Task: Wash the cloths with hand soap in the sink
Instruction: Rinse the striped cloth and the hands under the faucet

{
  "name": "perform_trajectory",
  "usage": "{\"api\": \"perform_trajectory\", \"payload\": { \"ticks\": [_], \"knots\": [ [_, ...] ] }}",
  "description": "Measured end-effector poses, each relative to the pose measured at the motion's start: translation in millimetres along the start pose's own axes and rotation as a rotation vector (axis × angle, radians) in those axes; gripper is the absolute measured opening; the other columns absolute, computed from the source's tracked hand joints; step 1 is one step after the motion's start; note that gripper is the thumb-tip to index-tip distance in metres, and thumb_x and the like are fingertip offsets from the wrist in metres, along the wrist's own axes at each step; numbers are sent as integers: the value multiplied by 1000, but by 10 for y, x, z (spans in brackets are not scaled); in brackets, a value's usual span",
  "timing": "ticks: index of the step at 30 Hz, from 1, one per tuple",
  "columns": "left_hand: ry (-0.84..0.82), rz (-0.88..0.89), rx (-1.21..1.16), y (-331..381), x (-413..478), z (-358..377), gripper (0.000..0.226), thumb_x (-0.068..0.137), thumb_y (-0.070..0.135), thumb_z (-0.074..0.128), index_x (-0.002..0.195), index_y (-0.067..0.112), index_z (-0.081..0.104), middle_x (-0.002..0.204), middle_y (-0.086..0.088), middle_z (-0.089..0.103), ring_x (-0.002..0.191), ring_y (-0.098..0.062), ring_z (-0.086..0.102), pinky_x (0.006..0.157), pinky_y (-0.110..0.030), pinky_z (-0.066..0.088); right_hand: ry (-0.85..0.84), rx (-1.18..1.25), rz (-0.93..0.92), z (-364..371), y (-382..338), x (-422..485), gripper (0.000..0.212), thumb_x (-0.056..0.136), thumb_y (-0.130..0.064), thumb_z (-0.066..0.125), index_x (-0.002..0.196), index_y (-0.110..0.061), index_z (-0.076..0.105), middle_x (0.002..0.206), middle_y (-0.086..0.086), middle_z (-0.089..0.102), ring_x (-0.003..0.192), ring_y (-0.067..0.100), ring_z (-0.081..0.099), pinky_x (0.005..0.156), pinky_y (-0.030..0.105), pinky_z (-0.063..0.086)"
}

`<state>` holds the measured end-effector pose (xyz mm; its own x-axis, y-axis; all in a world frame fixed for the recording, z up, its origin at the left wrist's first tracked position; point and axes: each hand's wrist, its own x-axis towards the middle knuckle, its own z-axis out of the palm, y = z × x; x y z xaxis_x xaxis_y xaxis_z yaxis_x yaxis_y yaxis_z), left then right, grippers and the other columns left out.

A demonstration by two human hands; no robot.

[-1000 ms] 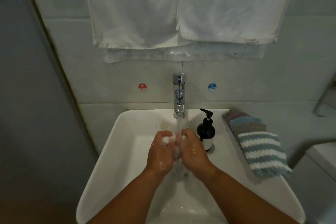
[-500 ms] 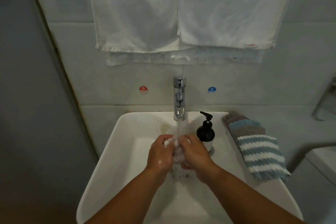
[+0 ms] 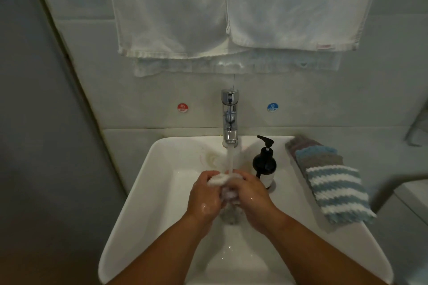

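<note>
Cloth (image 3: 218, 179) bunched mid-sink (image 3: 148, 192) under tap (image 3: 229, 120) stream. Left hand (image 3: 203, 199) and right hand (image 3: 251, 196) both curled round it. Versus second ago: foam on hands gone, more cloth exposed. Judgement: rinsing stage; cloth pile (image 3: 335, 190) on right rim waits.

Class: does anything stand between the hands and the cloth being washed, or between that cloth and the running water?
Nothing visible does. The left hand and right hand both grip the white cloth, right under the water stream; the soap bottle stands off to the right.
</note>
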<state>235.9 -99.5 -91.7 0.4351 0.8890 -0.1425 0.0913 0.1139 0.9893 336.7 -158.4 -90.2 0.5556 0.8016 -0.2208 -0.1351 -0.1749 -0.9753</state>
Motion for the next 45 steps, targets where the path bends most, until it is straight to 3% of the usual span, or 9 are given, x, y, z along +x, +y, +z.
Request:
{"api": "perform_trajectory", "payload": {
  "ticks": [10,16,21,26,31,33,39,42,45],
  "knots": [
    [-47,-3,88,1,-36,16,31,93,46,65,120,31,60,113,3,69,100,-18,69,87,-40,62,61,74,-10,7,-29,-29,17,93,-17,58,105,-27,66,104,9,70,96,29,70,79,43,63],
    [31,96,215,-7,-43,6,26,101,45,52,120,29,60,106,4,71,94,-16,70,85,-44,62,13,50,-100,57,6,-90,15,102,-34,53,108,-23,63,97,8,69,76,17,67,54,27,50],
    [6,151,363,15,-73,35,47,102,60,37,110,23,65,102,4,70,94,-16,69,90,-42,59,84,-119,-137,91,24,-77,26,102,-49,47,95,-32,66,96,-3,71,89,15,70,78,39,61],
    [30,39,348,27,-59,61,66,100,67,25,110,22,72,105,-6,73,96,-24,71,92,-47,58,115,-253,-170,87,8,-80,47,100,-61,41,83,-28,71,81,-4,75,77,12,72,74,37,61],
    [53,87,255,24,-20,36,29,102,46,49,109,23,65,103,-2,71,91,-21,70,84,-45,62,158,-133,-208,57,8,-55,18,99,-40,57,96,-23,61,93,4,69,86,19,70,81,45,61],
    [46,91,154,73,-43,30,20,101,35,57,119,27,58,111,1,66,92,-16,67,72,-29,63,126,-96,-200,30,-25,-53,7,97,-28,61,104,-29,59,103,2,67,92,17,69,82,40,62],
    [-64,-106,-76,107,-138,51,25,102,40,54,120,22,59,109,-5,71,94,-23,72,73,-36,64,48,26,-154,-35,-59,-68,33,94,-9,60,119,-30,62,112,-2,65,100,17,66,73,23,59],
    [-45,-32,14,59,-107,54,26,105,42,46,112,24,62,105,-5,72,91,-22,73,72,-41,65,39,23,-98,-11,-44,-60,13,100,-30,55,106,-30,67,102,2,71,97,22,70,80,38,62],
    [-10,77,136,6,-68,16,13,101,26,53,110,29,62,105,-3,70,92,-21,71,76,-49,63,62,-114,-78,12,17,-81,25,101,-53,47,104,-34,63,101,-3,71,93,18,71,82,44,62]
  ]
}}
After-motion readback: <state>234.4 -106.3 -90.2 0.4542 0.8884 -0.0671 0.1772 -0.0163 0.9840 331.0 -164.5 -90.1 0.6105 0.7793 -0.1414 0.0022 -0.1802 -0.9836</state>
